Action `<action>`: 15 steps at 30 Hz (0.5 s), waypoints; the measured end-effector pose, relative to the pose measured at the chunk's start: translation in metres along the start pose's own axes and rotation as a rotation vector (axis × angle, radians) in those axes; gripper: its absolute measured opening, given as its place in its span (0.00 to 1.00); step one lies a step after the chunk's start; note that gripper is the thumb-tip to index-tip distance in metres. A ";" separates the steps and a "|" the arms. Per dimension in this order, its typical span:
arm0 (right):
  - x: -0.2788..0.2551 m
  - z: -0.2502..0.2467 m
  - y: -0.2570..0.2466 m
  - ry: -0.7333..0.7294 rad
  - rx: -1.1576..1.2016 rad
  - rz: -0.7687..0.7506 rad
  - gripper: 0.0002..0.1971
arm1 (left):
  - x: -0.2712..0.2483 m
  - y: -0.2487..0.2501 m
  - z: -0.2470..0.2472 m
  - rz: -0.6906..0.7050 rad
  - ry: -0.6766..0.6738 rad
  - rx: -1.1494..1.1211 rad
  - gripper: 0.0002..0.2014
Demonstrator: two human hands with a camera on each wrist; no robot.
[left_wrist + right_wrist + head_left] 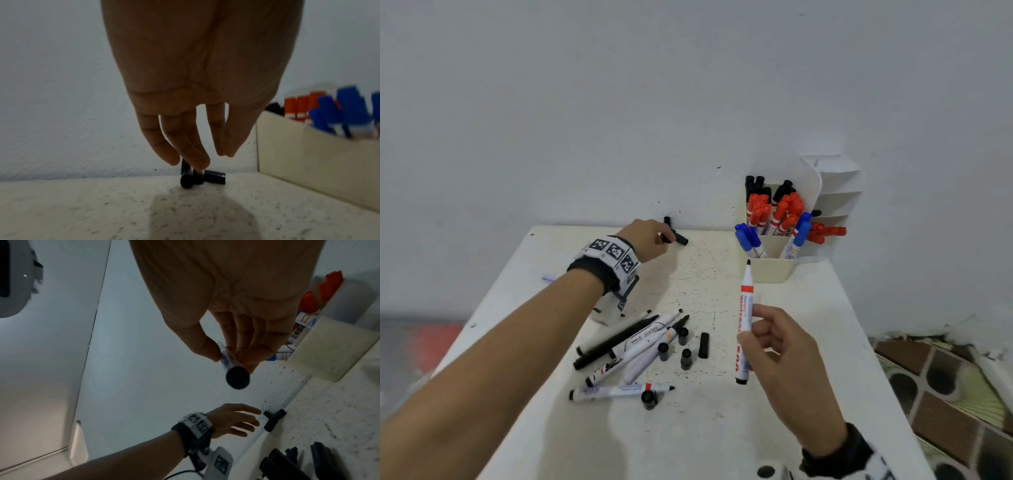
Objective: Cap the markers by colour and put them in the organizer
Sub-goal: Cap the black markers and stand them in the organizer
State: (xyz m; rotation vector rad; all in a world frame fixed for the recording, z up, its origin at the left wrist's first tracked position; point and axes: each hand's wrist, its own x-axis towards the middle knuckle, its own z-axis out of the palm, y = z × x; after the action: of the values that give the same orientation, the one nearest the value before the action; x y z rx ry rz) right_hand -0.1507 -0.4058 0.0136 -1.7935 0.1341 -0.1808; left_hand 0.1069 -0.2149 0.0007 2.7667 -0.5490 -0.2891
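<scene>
Step in hand: the person is fetching a black cap for an uncapped black-tipped marker (745, 318).
Landmark: the organizer (774, 267) is standing at the table's (722, 428) far right, against the wall.
Right hand (774, 349): it is pinching the marker between thumb and fingers, tip pointing up toward the organizer's front, just short of it.
Left hand (650, 240): it is reaching to the table's far edge, well left of the organizer; the fingers (193, 155) are extended, narrowly spread, just touching a small cluster of black caps (197, 177). Nothing is gripped yet.
Organizer contents: black, red and blue capped markers are already standing in it, grouped by colour.
Remaining work: a pile of uncapped markers (630, 346) and loose caps (685, 346) is lying near-left of the organizer.
Next move (judgement): the fingers need closing on one cap only, then bringing it onto the marker tip, aligned with the barrel.
Risk (judgement): the caps are touching one another, so neighbours may roll.
</scene>
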 end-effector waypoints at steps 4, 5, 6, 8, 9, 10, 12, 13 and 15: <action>-0.010 -0.002 0.001 -0.012 0.033 0.031 0.13 | 0.041 0.021 0.015 -0.025 -0.048 0.224 0.24; -0.013 -0.002 0.002 -0.019 0.032 0.031 0.13 | 0.048 0.023 0.018 -0.038 -0.062 0.256 0.25; -0.014 -0.003 0.002 -0.022 0.028 0.026 0.13 | 0.054 0.023 0.021 -0.051 -0.067 0.287 0.25; -0.017 -0.003 0.003 -0.018 0.013 0.012 0.14 | 0.062 0.024 0.027 -0.066 -0.033 0.365 0.19; -0.019 -0.003 0.004 -0.016 0.007 0.007 0.14 | 0.063 0.025 0.029 -0.068 -0.003 0.410 0.14; -0.020 -0.003 0.005 -0.015 0.003 0.003 0.14 | 0.065 0.025 0.031 -0.073 0.020 0.444 0.11; -0.022 -0.002 0.008 -0.018 -0.004 -0.002 0.15 | 0.065 0.025 0.032 -0.077 0.028 0.453 0.09; -0.023 -0.002 0.009 -0.019 -0.007 -0.003 0.15 | 0.064 0.025 0.031 -0.072 0.028 0.424 0.08; -0.024 -0.001 0.013 -0.022 -0.012 -0.001 0.15 | 0.057 0.025 0.027 -0.040 0.062 0.272 0.08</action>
State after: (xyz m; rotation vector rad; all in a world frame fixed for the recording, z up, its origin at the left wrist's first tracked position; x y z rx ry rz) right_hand -0.1744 -0.4049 -0.0003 -1.8066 0.1182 -0.1613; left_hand 0.1437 -0.2666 -0.0238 3.0401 -0.5543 -0.1457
